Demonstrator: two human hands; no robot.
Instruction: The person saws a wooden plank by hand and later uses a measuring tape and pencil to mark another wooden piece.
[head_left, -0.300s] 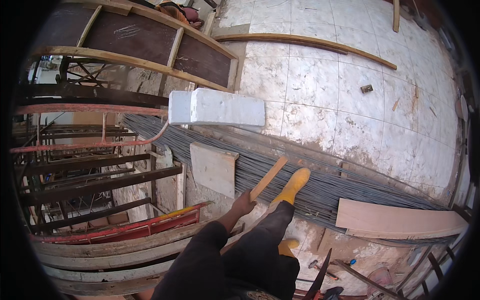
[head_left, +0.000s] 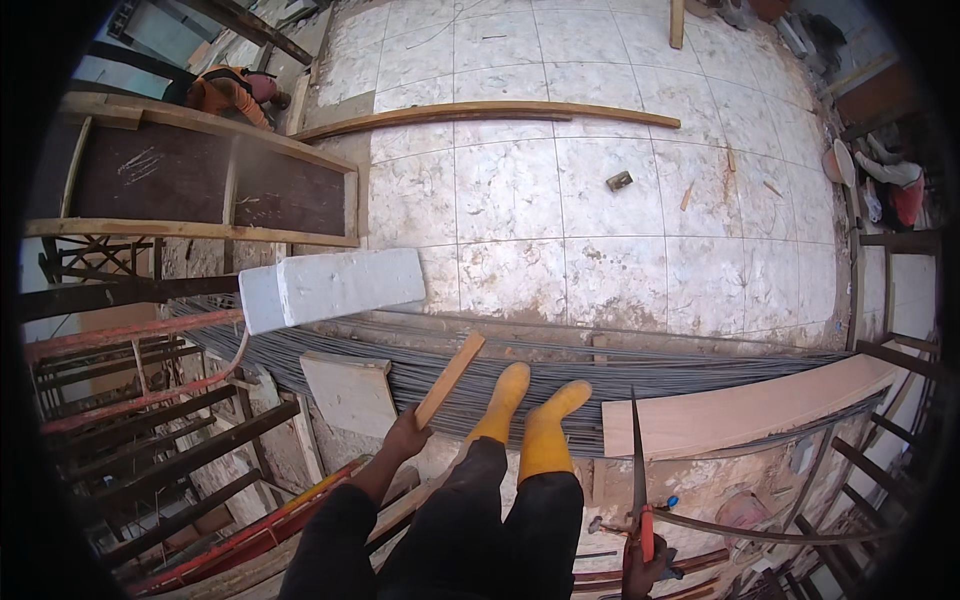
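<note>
My left hand [head_left: 405,438] is closed round the lower end of a short wooden strip [head_left: 452,377], which slants up and to the right over the steel bars. Low on the right, my right hand [head_left: 642,572] grips a handsaw [head_left: 647,530] by its red-orange handle. The long dark blade points away from me, its tip over the left end of a plywood strip [head_left: 740,408]. Both my yellow boots [head_left: 547,450] stand on the bundle of thin steel bars [head_left: 460,365].
Left of the bars lie a white block [head_left: 350,287], a square board [head_left: 350,393] and a framed brown panel [head_left: 190,180]. Beyond is a tiled floor [head_left: 510,200] with long timber [head_left: 490,113]. A worker in orange [head_left: 225,95] crouches far left; another person [head_left: 900,185] is far right. Dark beams cross a gap at left.
My rear boot has stepped forward onto the bars beside the other. The handsaw and my right hand have risen into fuller view. The scene has shifted left; the strip stays in my left hand.
</note>
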